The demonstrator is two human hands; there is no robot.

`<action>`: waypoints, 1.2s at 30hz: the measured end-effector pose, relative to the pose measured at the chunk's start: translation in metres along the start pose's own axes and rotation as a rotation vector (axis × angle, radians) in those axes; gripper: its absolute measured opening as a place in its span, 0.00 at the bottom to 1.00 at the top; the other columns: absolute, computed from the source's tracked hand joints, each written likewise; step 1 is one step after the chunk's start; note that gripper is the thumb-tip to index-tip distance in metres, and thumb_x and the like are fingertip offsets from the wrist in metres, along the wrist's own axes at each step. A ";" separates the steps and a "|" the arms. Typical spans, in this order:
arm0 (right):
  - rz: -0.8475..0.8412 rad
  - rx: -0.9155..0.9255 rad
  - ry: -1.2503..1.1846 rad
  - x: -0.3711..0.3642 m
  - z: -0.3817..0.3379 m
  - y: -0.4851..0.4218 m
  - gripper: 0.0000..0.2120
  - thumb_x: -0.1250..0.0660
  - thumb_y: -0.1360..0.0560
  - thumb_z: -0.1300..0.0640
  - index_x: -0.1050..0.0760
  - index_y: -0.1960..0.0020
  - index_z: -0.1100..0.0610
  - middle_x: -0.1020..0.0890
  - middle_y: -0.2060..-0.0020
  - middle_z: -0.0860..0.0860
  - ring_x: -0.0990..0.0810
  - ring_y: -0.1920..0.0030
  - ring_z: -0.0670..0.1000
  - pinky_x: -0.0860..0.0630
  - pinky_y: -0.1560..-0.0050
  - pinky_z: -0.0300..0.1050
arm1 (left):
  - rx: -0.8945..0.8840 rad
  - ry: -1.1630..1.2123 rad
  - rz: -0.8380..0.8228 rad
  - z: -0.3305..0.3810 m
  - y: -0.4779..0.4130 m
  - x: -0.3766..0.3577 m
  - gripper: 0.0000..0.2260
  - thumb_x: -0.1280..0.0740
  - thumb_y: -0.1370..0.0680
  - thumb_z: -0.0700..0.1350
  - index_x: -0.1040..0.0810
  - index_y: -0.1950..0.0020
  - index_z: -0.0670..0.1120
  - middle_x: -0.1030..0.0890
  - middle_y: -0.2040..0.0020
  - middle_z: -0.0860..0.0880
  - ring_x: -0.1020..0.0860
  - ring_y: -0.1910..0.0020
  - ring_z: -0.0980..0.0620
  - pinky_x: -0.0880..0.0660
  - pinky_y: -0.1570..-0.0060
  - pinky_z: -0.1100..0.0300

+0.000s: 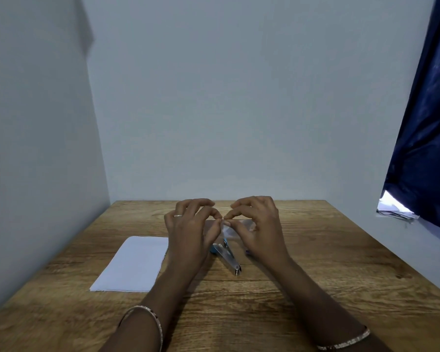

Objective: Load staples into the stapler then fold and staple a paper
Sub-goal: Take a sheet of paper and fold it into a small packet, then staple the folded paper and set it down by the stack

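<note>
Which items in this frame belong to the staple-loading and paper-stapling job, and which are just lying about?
Part of the job:
- small blue and silver metal stapler, lying on the wooden table
- white sheet of paper, flat on the table
- small clear packet, pinched by left hand and right hand; contents unclear

Lying about:
- dark blue curtain
- white papers under the curtain

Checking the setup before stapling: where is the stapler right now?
In the head view the stapler lies open on the wooden table, just below and between both hands, right of the white paper.
</note>
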State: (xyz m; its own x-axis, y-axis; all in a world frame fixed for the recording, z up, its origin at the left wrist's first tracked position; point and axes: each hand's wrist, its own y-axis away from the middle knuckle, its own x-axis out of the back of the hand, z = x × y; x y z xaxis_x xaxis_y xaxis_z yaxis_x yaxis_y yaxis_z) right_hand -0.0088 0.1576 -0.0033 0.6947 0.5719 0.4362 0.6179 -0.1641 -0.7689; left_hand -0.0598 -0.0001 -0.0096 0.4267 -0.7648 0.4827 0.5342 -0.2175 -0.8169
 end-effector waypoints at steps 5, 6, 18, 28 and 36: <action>-0.031 0.003 0.034 0.002 0.001 -0.002 0.02 0.26 0.25 0.53 0.17 0.53 0.50 0.17 0.53 0.42 0.27 0.44 0.48 0.29 0.44 0.52 | -0.002 0.031 -0.046 0.000 -0.001 -0.002 0.05 0.32 0.25 0.48 0.17 0.54 0.51 0.17 0.42 0.54 0.26 0.38 0.49 0.44 0.46 0.55; -0.047 0.003 0.062 0.002 0.001 -0.002 0.01 0.27 0.24 0.53 0.18 0.53 0.50 0.17 0.53 0.42 0.28 0.43 0.48 0.32 0.44 0.50 | -0.003 0.032 -0.050 0.000 -0.001 -0.002 0.06 0.34 0.25 0.49 0.18 0.54 0.51 0.17 0.42 0.54 0.27 0.38 0.50 0.45 0.47 0.56; -0.025 -0.052 0.198 0.015 0.014 -0.014 0.05 0.30 0.23 0.57 0.20 0.56 0.48 0.20 0.57 0.41 0.29 0.49 0.46 0.38 0.48 0.48 | 0.099 0.076 0.000 -0.011 -0.005 -0.002 0.03 0.32 0.23 0.48 0.19 0.56 0.53 0.20 0.43 0.58 0.30 0.40 0.56 0.47 0.47 0.58; 0.173 -0.059 0.083 0.034 0.017 -0.015 0.03 0.24 0.28 0.62 0.17 0.59 0.56 0.16 0.63 0.47 0.22 0.58 0.49 0.27 0.60 0.45 | 0.915 0.815 -0.124 -0.014 -0.010 0.004 0.26 0.39 0.18 0.60 0.16 0.63 0.43 0.16 0.68 0.47 0.21 0.73 0.54 0.30 0.77 0.65; -0.016 0.056 -0.035 0.019 0.007 -0.008 0.02 0.25 0.27 0.64 0.16 0.56 0.59 0.13 0.59 0.49 0.18 0.59 0.42 0.22 0.58 0.38 | 1.100 1.160 -0.382 -0.015 -0.011 -0.001 0.14 0.27 0.24 0.51 0.15 0.49 0.40 0.13 0.63 0.45 0.22 0.76 0.55 0.32 0.81 0.67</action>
State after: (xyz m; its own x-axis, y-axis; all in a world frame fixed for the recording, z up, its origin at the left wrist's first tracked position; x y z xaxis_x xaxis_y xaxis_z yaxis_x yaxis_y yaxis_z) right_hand -0.0036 0.1752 0.0077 0.6714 0.6018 0.4325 0.6061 -0.1101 -0.7877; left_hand -0.0772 -0.0064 -0.0061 -0.3141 -0.8998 -0.3030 0.9205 -0.3667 0.1348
